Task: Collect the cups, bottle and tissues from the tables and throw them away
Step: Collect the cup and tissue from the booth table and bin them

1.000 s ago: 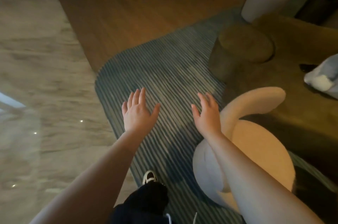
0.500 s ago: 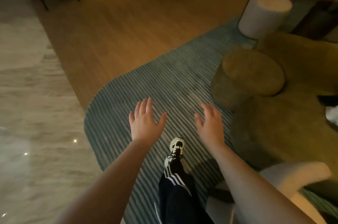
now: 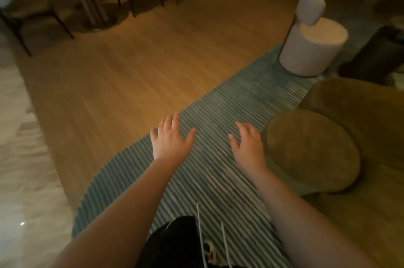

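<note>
arms: bare, no sleeves
left hand (image 3: 170,140): bare
right hand (image 3: 248,145): bare
trousers (image 3: 172,243): black, white side stripes

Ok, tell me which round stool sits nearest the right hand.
The olive-green round stool, just right of the right hand. The white stool stands farther off at the rug's far end.

A ribbed woven rug (image 3: 218,119) in blue-grey and white stripes is lying through the frame's middle, matt. Matt wood planks (image 3: 140,66) are showing warm grain above it. Glossy marble-like floor (image 3: 24,180) is shining at lower left. At right, an olive pouf (image 3: 310,147) is looking velvety, and a white stool (image 3: 312,49) at upper right is looking nubbly, like bouclé cloth.
</note>
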Available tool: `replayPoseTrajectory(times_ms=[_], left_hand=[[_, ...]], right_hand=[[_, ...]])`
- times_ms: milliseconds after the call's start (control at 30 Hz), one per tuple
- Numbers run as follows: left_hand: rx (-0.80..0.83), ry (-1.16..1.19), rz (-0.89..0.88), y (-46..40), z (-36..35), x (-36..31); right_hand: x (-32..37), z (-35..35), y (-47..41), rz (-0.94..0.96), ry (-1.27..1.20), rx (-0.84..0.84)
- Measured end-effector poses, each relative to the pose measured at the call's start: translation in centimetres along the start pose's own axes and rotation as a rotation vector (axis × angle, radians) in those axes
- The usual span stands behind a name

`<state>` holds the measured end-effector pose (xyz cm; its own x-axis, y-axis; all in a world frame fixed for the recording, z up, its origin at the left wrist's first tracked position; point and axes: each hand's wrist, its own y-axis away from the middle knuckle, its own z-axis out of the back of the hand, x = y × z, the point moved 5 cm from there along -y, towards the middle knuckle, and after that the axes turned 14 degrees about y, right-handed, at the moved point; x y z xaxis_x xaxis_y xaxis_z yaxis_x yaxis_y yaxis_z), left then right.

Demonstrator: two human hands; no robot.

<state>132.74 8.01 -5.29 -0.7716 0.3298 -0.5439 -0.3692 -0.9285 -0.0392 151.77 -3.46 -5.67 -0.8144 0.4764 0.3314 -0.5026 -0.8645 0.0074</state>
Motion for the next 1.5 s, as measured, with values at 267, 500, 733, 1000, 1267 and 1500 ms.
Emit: replayPoseTrajectory(times_ms=[267,500,733,1000,1267,1500], left_hand=[[0.054,0.023,-0.087,-23.9,-7.3,-3.4],[0.068,0.035,-0.12,-50.0,-10.6,-7.5],[0.091,0.064,-0.166,-70.7,-13.1,-14.5],[0.102,0.082,-0.21,-94.6,-21.9,-22.9],[0.136,0.046,-0.208,-119.9,-29.2,-35.9],[0.15,0.054,-0.235,-139.0,-34.6,-44.6]], right_hand=[[-3.6,-0.3,-23.5,-0.082,0.001,-0.03],[-5.3,1.1,-49.6,-0.192,-0.004,-0.051],[-8.5,4.0,-68.5,-0.269,0.008,-0.074],[-16.9,4.3,-92.8,-0.31,-0.004,-0.094],[-25.8,9.2,-120.5,-0.273,0.042,-0.035],[-31.6,13.1,-139.4,-0.298,0.038,-0.074]])
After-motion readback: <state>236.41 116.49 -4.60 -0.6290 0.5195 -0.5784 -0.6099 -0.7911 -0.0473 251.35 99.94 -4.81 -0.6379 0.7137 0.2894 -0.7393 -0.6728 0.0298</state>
